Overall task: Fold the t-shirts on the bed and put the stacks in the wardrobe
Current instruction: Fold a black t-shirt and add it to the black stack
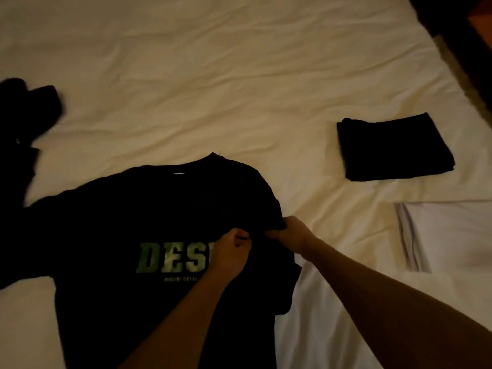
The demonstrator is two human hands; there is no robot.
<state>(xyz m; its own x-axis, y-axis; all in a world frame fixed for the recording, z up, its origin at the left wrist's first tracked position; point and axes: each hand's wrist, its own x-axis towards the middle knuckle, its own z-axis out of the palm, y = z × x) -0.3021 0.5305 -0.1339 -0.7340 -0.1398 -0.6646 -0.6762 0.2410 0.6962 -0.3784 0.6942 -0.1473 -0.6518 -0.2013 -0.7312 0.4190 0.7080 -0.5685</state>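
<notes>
**Both hands gather the right sleeve of the printed t-shirt**

Two bare forearms reach in from the lower right of the frame. The left hand (231,255) has its fingers (243,242) curled, pinching black cloth beside the green lettering. The right hand (288,231) grips the bunched sleeve edge just right of it, fingers closed around the fabric. Both hold the same black t-shirt (138,209), which lies face up across the lower centre and left of the bed (213,62), collar toward the top of the frame.

To fold this side well, I would carry the sleeve inward in one straight line parallel to the body, keeping the cloth taut between the hands so no crease gets trapped.

A folded stack (394,147) sits well apart at mid-right, clear of the fold. A dark unfolded heap (24,115) lies at the left edge, touching or near the shirt's far sleeve; it may need moving aside. A pale pillow (439,235) rests at lower right. The wardrobe is out of view.
</notes>
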